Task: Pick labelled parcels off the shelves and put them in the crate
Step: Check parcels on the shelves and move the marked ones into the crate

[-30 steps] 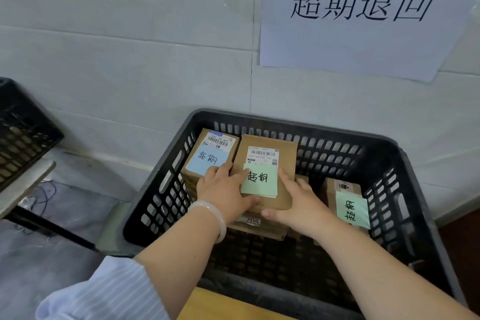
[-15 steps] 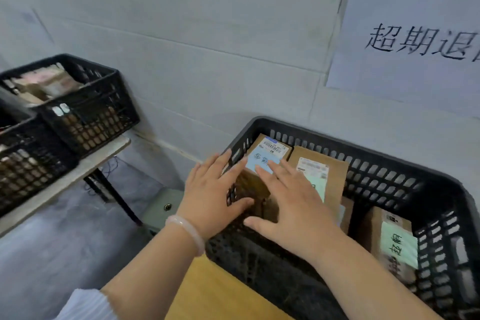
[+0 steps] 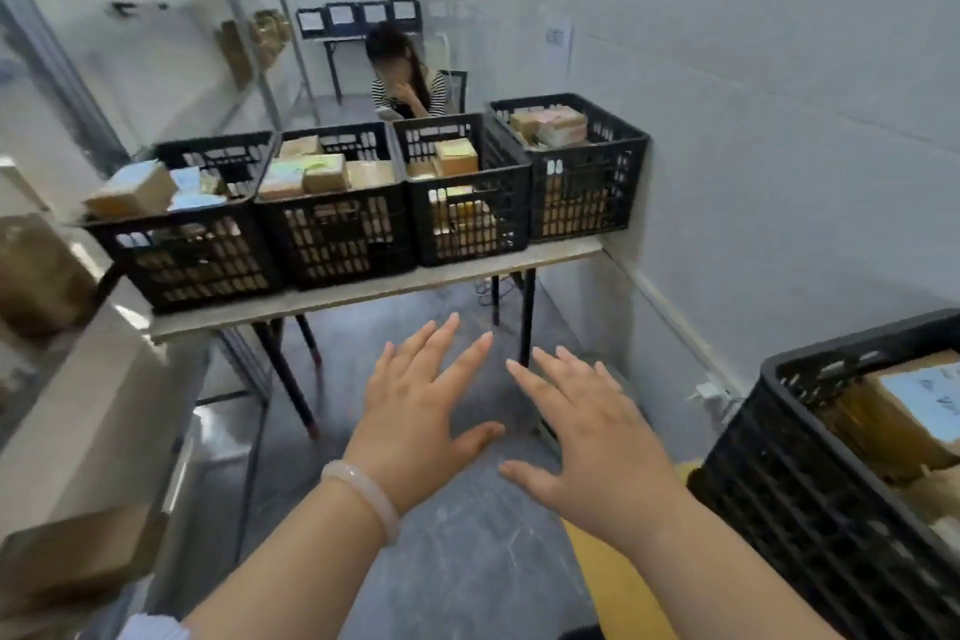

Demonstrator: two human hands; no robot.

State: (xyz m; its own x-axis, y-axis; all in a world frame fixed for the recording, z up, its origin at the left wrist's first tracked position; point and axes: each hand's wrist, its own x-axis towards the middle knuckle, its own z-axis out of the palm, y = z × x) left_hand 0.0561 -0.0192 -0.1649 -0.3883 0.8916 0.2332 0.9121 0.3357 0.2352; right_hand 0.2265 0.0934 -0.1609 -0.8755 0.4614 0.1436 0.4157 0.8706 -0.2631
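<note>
Pale walls (image 3: 779, 68) close in a narrow storeroom, with four black crates (image 3: 343, 218) lined up on a table (image 3: 374, 283) ahead. The left hand (image 3: 415, 411) and right hand (image 3: 592, 437) hang empty over the floor, fingers spread. At right, the crate (image 3: 810, 483) already holds several labelled parcels (image 3: 878, 416). Brown parcels (image 3: 36, 270) on the shelves (image 3: 88, 411) at left look yet to be fetched.

Row of crates (image 3: 337, 234) on table (image 3: 467, 271) ahead; parcels (image 3: 904, 411) in crate (image 3: 789, 473) at right.
</note>
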